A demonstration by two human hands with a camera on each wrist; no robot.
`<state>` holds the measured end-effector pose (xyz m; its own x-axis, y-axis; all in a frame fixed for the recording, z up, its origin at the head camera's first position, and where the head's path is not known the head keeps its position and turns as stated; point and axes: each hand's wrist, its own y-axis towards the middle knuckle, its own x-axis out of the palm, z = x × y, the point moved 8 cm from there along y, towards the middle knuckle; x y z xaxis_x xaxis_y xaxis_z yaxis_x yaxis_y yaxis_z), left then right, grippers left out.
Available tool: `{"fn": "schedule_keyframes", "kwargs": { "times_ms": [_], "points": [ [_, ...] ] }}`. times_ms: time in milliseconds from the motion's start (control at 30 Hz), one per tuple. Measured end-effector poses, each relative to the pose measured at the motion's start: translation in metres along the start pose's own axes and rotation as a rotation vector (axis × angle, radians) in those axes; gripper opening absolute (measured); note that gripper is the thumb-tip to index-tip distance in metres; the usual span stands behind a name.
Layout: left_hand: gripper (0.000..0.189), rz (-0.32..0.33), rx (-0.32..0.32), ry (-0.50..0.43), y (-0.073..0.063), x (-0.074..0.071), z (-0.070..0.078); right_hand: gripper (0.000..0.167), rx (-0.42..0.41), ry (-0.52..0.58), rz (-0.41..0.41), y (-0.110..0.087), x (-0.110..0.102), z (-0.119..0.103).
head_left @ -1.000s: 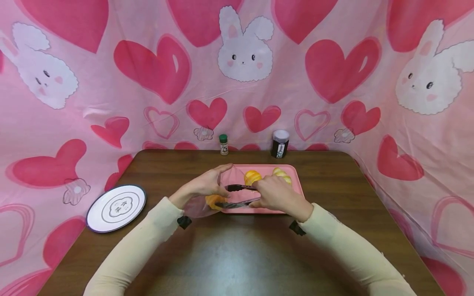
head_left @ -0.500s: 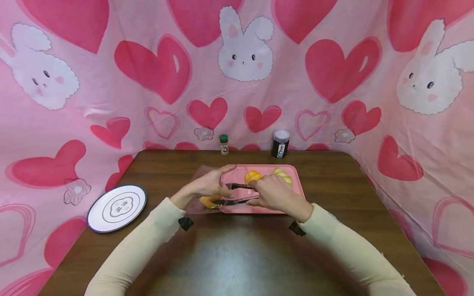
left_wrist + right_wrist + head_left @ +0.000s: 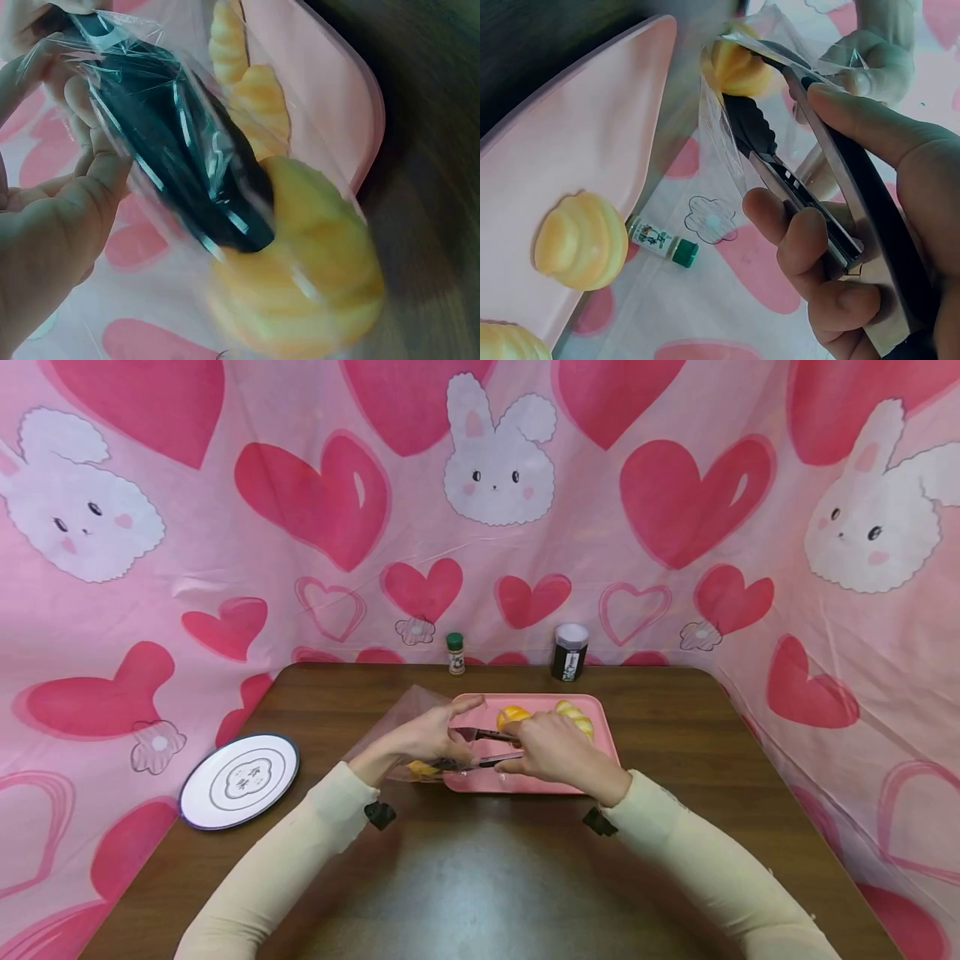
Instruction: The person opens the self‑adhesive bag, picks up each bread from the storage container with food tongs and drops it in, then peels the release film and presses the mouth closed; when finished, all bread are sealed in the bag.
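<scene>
My left hand (image 3: 431,735) grips a clear plastic bag (image 3: 396,720) near its mouth, over the left end of the pink tray (image 3: 602,768). Inside the bag lies a round golden bun (image 3: 307,277), its underside hidden in the head view. My right hand (image 3: 558,752) holds a pair of tongs (image 3: 836,154), thumb on one arm and fingers curled round the other. The tongs' black scalloped tips reach into the bag, right at the bun. On the tray sit another round bun (image 3: 512,717) and a twisted bread roll (image 3: 576,718).
A white plate (image 3: 197,785) with a dark blue rim lies at the table's left. Behind the tray stand a small green-capped seasoning bottle (image 3: 455,657) and a dark jar (image 3: 568,658) with a white lid. A pink heart-patterned cloth (image 3: 495,543) hangs around the table.
The bun has slid left, deeper into the bag, with the tongs' tips following it. The bag now spreads farther left behind my left hand. Both hands have barely shifted.
</scene>
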<state>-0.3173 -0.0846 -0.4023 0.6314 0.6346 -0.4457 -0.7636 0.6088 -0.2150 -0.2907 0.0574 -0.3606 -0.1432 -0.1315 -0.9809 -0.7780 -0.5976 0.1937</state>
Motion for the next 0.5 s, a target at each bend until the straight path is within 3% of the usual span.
{"fn": "schedule_keyframes", "kwargs": {
  "times_ms": [233, 500],
  "points": [
    [0.101, 0.035, -0.009, 0.145, -0.002, -0.009, -0.002, 0.046, -0.007, -0.012, -0.016, 0.0, 0.004, 0.001],
    [0.099, 0.087, -0.039, 0.294, -0.004, -0.022, -0.003, 0.053, 0.053, -0.033, -0.007, -0.003, 0.002, 0.008]
  ]
}}
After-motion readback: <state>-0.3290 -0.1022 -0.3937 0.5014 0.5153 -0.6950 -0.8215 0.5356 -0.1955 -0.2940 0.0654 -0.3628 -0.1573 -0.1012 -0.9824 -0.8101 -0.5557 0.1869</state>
